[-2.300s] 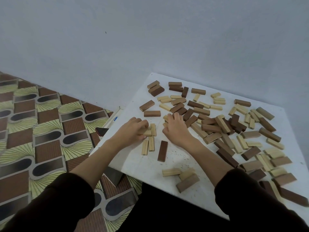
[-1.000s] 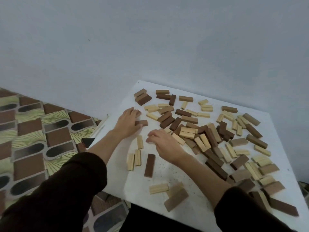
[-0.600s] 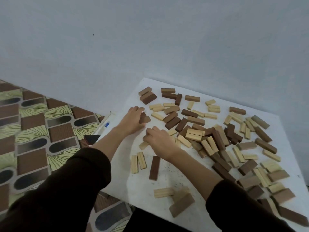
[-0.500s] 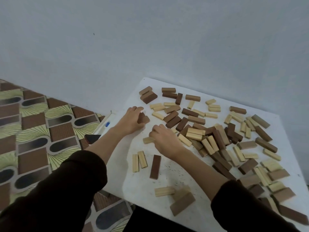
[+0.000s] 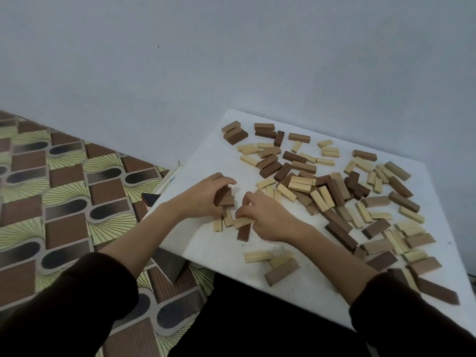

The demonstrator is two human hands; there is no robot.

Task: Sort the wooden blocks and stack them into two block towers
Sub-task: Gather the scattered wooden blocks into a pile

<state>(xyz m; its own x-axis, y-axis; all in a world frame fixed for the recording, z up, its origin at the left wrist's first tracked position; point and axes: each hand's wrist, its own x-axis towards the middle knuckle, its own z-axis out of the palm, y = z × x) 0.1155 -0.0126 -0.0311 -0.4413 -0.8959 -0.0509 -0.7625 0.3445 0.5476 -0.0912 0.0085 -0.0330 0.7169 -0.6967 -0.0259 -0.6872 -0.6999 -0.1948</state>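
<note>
Light and dark wooden blocks lie scattered over a white table. My left hand grips two dark brown blocks, lifted just above the table's left part. My right hand pinches a light block by its end, close to the surface. Under the hands lie two light blocks side by side and one dark block. The fingertips of both hands nearly meet.
A few blocks sit near the table's front edge. The table's left edge drops to a patterned floor. A grey wall stands behind. A dark phone-like object shows below the left edge.
My left hand has picked up dark blocks and drawn them back toward me. My right hand has carried a light block down to the small group at the left.
</note>
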